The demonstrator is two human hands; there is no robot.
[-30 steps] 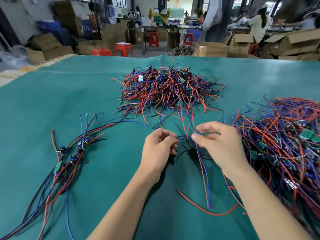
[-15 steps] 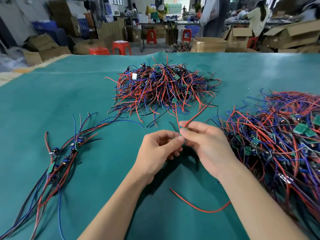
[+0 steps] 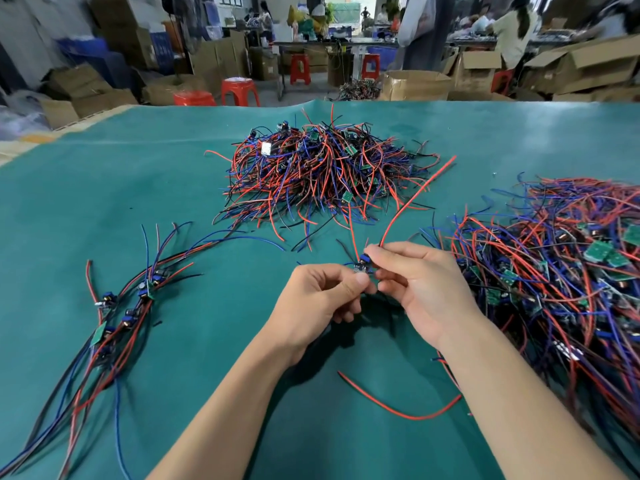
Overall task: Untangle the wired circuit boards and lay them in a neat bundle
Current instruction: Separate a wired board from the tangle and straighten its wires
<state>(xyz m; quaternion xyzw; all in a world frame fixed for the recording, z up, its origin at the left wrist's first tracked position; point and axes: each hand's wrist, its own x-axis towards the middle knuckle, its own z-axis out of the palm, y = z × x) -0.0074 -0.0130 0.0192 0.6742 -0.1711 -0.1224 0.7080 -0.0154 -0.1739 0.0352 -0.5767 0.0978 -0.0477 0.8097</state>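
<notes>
Two bare forearms enter from the lower edge of the frame and end near its centre in the bare left hand (image 3: 320,299) and bare right hand (image 3: 420,289). No sleeve, glove, watch, ring or bracelet is visible. The fingernails are short and unpainted.

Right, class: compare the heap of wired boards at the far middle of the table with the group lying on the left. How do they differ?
The far heap is a rounded mound with wires crossing every way; the left bundle lies flat with wires running roughly one way. The far heap holds many boards; the left bundle shows only a few. Both have red, blue and black wires and rest on the green table cover.
</notes>
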